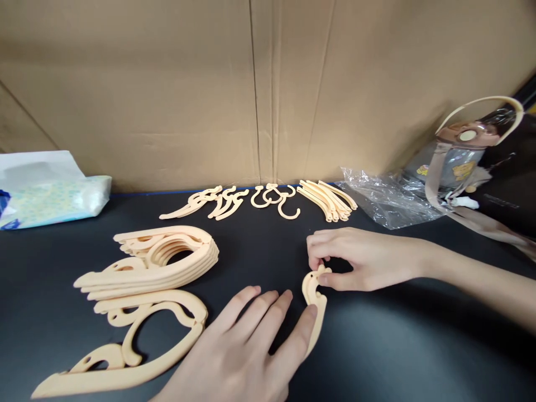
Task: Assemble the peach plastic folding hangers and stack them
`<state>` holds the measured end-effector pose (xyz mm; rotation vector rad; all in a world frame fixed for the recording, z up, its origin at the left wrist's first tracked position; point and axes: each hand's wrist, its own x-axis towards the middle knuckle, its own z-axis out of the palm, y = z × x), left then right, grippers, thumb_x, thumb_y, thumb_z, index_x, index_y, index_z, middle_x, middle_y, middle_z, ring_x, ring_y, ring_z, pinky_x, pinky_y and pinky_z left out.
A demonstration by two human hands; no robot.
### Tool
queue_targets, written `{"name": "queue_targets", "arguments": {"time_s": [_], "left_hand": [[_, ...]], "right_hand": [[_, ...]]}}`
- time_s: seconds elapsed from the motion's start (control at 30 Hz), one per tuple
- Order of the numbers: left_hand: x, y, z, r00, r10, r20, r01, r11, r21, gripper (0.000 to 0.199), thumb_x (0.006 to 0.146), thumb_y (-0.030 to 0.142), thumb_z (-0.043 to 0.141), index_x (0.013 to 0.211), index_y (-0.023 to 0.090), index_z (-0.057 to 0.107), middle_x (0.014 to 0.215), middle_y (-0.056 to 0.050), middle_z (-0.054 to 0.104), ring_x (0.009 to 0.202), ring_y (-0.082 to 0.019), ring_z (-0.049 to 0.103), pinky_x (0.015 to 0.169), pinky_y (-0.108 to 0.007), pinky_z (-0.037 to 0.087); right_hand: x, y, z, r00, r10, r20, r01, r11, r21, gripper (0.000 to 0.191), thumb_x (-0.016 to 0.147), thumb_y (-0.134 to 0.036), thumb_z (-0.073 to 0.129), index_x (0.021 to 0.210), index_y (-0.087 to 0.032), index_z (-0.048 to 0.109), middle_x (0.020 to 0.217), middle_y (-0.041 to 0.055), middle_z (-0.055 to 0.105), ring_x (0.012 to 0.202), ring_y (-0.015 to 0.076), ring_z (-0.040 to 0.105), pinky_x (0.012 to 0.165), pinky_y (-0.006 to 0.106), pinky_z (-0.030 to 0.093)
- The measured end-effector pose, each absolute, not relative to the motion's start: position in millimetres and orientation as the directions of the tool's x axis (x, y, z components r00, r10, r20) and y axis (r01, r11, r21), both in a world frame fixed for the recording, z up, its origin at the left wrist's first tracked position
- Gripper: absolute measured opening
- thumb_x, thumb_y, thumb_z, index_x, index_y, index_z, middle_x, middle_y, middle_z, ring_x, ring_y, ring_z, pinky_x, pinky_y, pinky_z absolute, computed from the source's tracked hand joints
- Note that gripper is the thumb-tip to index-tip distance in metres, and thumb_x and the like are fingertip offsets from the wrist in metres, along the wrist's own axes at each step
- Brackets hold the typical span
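- on the dark table, a curved piece sits between the hands; its top end seems to be getting worked or lined up.
- right hand: thumb and finger pinch that end.
- left hand: fingers spread, one tip against its side; any grip beneath, cannot tell.
- such a small end calls for steady, light fingertips.
- folded hangers beside left hand, hooks beyond.

Open tabletop runs centrally; stacked hangers block the left side.
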<state>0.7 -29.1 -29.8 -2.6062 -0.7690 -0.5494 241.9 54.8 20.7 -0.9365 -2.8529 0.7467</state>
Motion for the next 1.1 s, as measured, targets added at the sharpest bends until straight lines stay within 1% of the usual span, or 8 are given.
{"name": "queue_targets", "arguments": {"time_s": [0.17,0.3,0.43,0.5,0.57,0.7,0.9,1.1], "left_hand": [[2.9,-31.7,-27.1,0.747,0.478,0.461,0.619,-0.754,-0.221,0.032,0.1,0.028,0.041,0.118,0.023,0.067,0.109,0.0,0.075,0.094,-0.018,0.063,0.094,-0.037,0.036],[1.1,-36.8,-25.3,0.751,0.474,0.46,0.618,-0.749,-0.24,0.032,0.099,0.016,0.041,0.114,0.021,0.069,0.11,-0.001,0.074,0.092,-0.018,0.062,0.093,-0.036,0.037],[-0.1,-38.1,-22.6,0.755,0.472,0.455,0.616,-0.749,-0.245,0.034,0.098,0.011,0.039,0.111,0.019,0.07,0.098,-0.002,0.073,0.088,-0.018,0.06,0.091,-0.035,0.038],[0.7,-37.5,-20.7,0.754,0.478,0.45,0.614,-0.756,-0.225,0.033,0.099,0.012,0.04,0.111,0.019,0.069,0.092,-0.001,0.071,0.086,-0.018,0.06,0.09,-0.034,0.037],[1.5,-36.4,-19.5,0.754,0.485,0.443,0.613,-0.761,-0.211,0.033,0.099,0.011,0.039,0.111,0.019,0.069,0.09,0.0,0.071,0.086,-0.018,0.059,0.09,-0.035,0.036],[0.8,-33.4,-21.0,0.75,0.478,0.457,0.61,-0.767,-0.199,0.037,0.101,0.011,0.034,0.111,0.018,0.069,0.09,0.0,0.071,0.084,-0.018,0.06,0.088,-0.036,0.036],[-1.4,-33.4,-21.1,0.745,0.474,0.469,0.606,-0.775,-0.179,0.032,0.1,0.014,0.039,0.108,0.019,0.07,0.085,0.0,0.071,0.082,-0.018,0.06,0.083,-0.035,0.039],[-2.1,-32.8,-20.8,0.721,0.51,0.469,0.611,-0.787,-0.084,0.042,0.104,0.016,0.028,0.107,0.021,0.07,0.089,0.001,0.072,0.084,-0.017,0.059,0.08,-0.033,0.039]], "right_hand": [[232.7,52.5,12.0,-0.79,0.612,0.043,0.57,0.757,-0.319,0.017,0.098,-0.027,0.05,0.086,-0.02,0.06,0.082,0.0003,0.062,0.079,0.0155,0.056,0.072,0.029,0.041],[228.2,56.3,9.6,-0.802,0.591,0.081,0.566,0.797,-0.213,0.015,0.096,-0.03,0.054,0.092,-0.019,0.064,0.077,-0.0003,0.065,0.073,0.0156,0.057,0.07,0.03,0.039],[223.9,76.0,9.8,-0.713,0.679,0.175,0.682,0.73,-0.047,0.02,0.094,-0.036,0.057,0.094,-0.018,0.067,0.08,0.0022,0.067,0.073,0.017,0.061,0.068,0.03,0.04],[221.0,89.9,9.0,-0.665,0.712,0.225,0.742,0.664,0.094,0.02,0.093,-0.033,0.058,0.094,-0.016,0.068,0.089,0.0055,0.07,0.08,0.0197,0.064,0.07,0.031,0.041],[216.7,102.5,7.6,-0.642,0.728,0.241,0.766,0.624,0.155,0.024,0.094,-0.034,0.057,0.096,-0.014,0.07,0.096,0.0095,0.071,0.088,0.0234,0.065,0.074,0.033,0.042],[203.6,114.5,4.2,-0.613,0.754,0.236,0.79,0.587,0.178,0.028,0.094,-0.036,0.058,0.091,-0.013,0.074,0.095,0.012,0.073,0.088,0.0262,0.066,0.072,0.034,0.041],[187.8,111.5,-2.6,-0.52,0.809,0.274,0.854,0.489,0.178,0.026,0.087,-0.012,0.051,0.073,-0.009,0.073,0.079,0.0152,0.074,0.076,0.0264,0.067,0.073,0.037,0.039],[199.1,109.7,-5.8,-0.453,0.804,0.385,0.887,0.449,0.105,0.024,0.082,-0.015,0.053,0.066,-0.013,0.07,0.073,0.0115,0.072,0.073,0.0244,0.063,0.075,0.038,0.037]]}}
